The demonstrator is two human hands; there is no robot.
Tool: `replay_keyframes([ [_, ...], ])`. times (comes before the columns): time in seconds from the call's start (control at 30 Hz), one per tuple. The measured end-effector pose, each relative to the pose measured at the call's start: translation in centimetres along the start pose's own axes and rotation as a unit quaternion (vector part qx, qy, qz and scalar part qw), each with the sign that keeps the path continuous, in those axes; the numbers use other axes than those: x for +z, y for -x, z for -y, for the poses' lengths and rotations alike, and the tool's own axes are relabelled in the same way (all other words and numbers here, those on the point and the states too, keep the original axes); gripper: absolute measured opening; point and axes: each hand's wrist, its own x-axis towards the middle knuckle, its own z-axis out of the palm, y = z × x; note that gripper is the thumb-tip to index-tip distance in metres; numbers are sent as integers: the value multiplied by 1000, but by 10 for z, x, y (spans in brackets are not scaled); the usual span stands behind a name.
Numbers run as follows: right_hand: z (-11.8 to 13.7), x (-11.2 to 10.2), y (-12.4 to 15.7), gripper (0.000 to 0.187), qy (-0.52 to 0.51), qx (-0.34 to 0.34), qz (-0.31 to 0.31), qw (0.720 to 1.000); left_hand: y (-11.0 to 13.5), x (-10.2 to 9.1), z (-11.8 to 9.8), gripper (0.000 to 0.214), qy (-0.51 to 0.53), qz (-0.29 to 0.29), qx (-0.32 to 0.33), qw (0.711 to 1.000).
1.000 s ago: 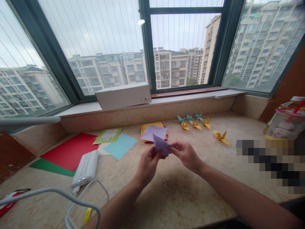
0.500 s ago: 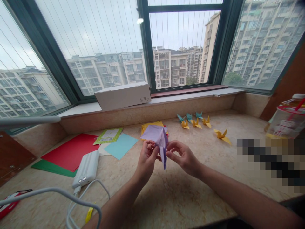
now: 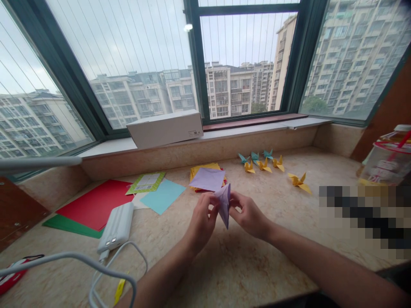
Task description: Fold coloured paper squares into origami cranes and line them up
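As the left hand [image 3: 202, 220] and right hand [image 3: 248, 214] pinched the purple paper [image 3: 224, 204], a crease seemed under way, needing aligned edges next.

A single head-worn view looks forward and down over the counter [image 3: 257, 265], facing the window [image 3: 244, 55] at 12 o'clock. It sits close: forearms enter from 6 and 4 o'clock, and the left hand [image 3: 202, 218] and right hand [image 3: 248, 216] pinch the paper [image 3: 224, 205] just below centre.

I sit at a tan stone counter [image 3: 231, 273] by big windows [image 3: 128, 55] with dark green frames [image 3: 194, 64]. Outside are tall buildings [image 3: 353, 55] and grey sky [image 3: 144, 30].
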Motion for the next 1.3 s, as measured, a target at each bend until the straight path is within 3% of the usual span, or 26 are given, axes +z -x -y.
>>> replay_keyframes([
  [0.1,-4,0,-1,32,19,15,-7,1000,3,-1,-4,6,-58,19,34,998],
  [0.33,-4,-5,1,12,131,-35,-29,990,8,1,-17,30,-2,76,-22,997],
  [0.67,-9,-5,2,11,196,-148,-66,967,6,2,-11,53,-19,15,-20,1000],
  [0.83,-13,-5,4,9,238,-199,-55,949,6,5,-15,62,-126,10,2,992],
  [1.0,-11,-5,4,5,256,-192,-63,945,6,7,-6,72,-185,16,42,982],
  [1.17,-11,-2,5,8,234,-181,-33,955,6,4,-1,62,-165,35,50,984],
  [1.3,-10,-6,4,9,191,-172,-52,965,5,3,-2,53,-85,0,27,996],
])
